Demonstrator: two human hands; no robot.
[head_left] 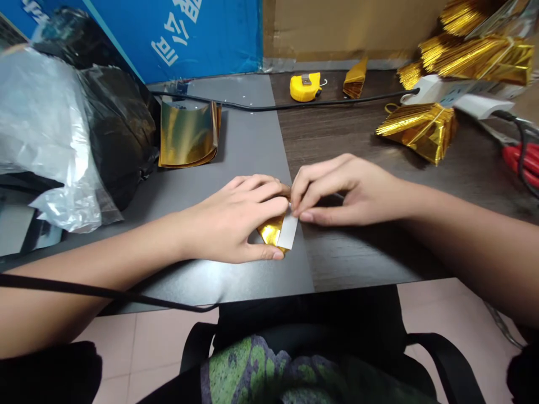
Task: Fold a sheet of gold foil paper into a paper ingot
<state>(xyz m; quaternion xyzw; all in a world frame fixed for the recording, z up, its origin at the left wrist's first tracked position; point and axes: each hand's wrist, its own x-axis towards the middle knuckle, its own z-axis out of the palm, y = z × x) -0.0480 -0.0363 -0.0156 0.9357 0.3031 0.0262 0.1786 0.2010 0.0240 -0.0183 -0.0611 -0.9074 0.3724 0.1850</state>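
A small piece of gold foil paper [272, 229] lies on the table before me, with a white strip [289, 229] along its right side. Whether that strip is the paper's folded-over back or a separate piece, I cannot tell. My left hand [238, 219] rests flat across the paper, fingers stretched and thumb at its near edge. At the strip's far right corner, the thumb and fingertips of my right hand [345, 191] are pinched together on the edge. My left hand covers much of the gold part.
A stack of curved gold sheets [187, 134] stands at the left, beside black and clear plastic bags [113, 129]. A black cable [252, 106] crosses behind, near a yellow tape measure [305, 87]. Folded gold bundles [416, 129] lie at right, by a white power strip [458, 92].
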